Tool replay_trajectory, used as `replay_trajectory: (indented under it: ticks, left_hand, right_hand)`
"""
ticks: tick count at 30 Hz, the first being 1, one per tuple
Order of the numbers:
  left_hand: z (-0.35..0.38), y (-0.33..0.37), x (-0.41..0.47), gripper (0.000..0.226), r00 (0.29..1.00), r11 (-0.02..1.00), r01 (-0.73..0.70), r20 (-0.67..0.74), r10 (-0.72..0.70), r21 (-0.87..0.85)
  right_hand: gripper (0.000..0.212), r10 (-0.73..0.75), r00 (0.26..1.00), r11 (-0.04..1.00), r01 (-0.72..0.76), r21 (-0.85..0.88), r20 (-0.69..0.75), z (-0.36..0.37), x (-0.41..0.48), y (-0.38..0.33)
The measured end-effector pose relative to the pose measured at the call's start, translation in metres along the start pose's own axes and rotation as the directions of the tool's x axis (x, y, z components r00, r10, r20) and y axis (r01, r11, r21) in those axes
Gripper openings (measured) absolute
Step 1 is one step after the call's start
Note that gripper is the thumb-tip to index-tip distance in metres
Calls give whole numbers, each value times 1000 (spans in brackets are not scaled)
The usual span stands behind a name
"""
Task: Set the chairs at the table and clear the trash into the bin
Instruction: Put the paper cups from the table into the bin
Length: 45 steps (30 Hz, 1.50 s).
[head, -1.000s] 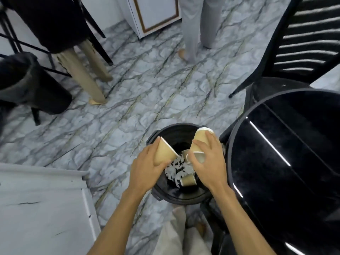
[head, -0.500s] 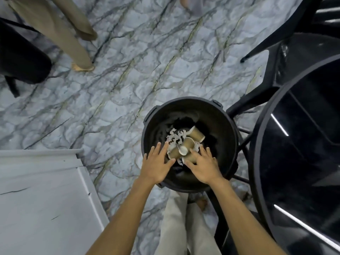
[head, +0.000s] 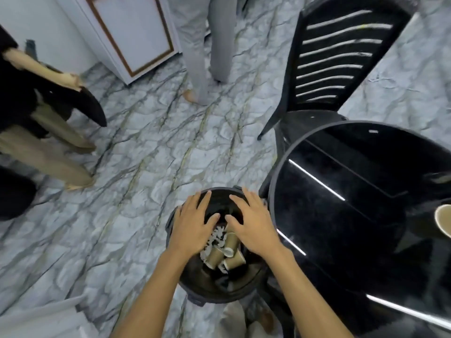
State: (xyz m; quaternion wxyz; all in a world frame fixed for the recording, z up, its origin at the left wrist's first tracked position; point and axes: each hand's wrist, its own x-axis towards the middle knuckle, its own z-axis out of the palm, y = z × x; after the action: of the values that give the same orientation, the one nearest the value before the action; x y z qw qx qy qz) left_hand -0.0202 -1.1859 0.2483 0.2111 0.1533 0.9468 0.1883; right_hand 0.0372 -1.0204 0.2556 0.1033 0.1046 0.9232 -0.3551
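Note:
A round black bin (head: 195, 284) stands on the marble floor just left of the black round table (head: 353, 203). Several brown paper cups (head: 230, 254) and white paper scraps lie inside it. My left hand (head: 192, 228) and my right hand (head: 251, 223) hover flat over the bin's mouth, fingers spread and holding nothing. One more paper cup (head: 443, 222) sits on the table at the right edge of view. A black slatted chair (head: 334, 67) stands at the table's far side.
Two people stand on the floor: one in beige trousers (head: 48, 152) at the left, one in grey trousers (head: 202, 45) at the back. A white cabinet (head: 131, 35) is behind them. A pale surface (head: 36, 320) lies at the lower left.
A second ago each hand held a paper cup over the bin. Both cups were let go and now lie in the bin. My hands have lifted, empty and spread.

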Motion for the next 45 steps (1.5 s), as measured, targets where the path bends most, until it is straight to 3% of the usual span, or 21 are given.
replay_trajectory:
  ticks: [6,10,15,19,27,32,37,40,45]
  left_hand:
    - [13,103,20,63,939,939,-344,1,344,24]
    - [46,174,23,64,840,838,-543,48,541,55]
    - [88,246,27,64,731,728,-681,136,668,84]
    - [112,282,37,63,697,690,-717,157,700,101]
    - [150,323,77,57,688,678,-725,155,709,123]
    - [181,329,100,58,703,678,-710,143,697,190]
    - [201,321,108,60,723,665,-678,122,680,314]
    - [202,321,109,60,722,665,-679,117,682,310]
    - [202,324,110,59,730,680,-673,117,673,292]
  right_hand:
    - [51,207,928,978,-195,69,-310,-68,-64,52]
    - [48,378,805,924,-356,139,-458,-99,-120,101]
    - [45,508,642,856,-453,251,-573,-125,-174,151]
    - [47,540,552,833,-461,307,-635,-144,-193,182]
    - [59,518,440,842,-414,346,-734,-186,-183,241]
    - [61,448,405,865,-421,272,-797,-211,-154,281]
    - [64,441,418,859,-452,239,-794,-227,-126,313]
    - [64,423,419,867,-444,225,-804,-227,-118,324]
    - [54,391,355,879,-417,231,-849,-226,-110,328]
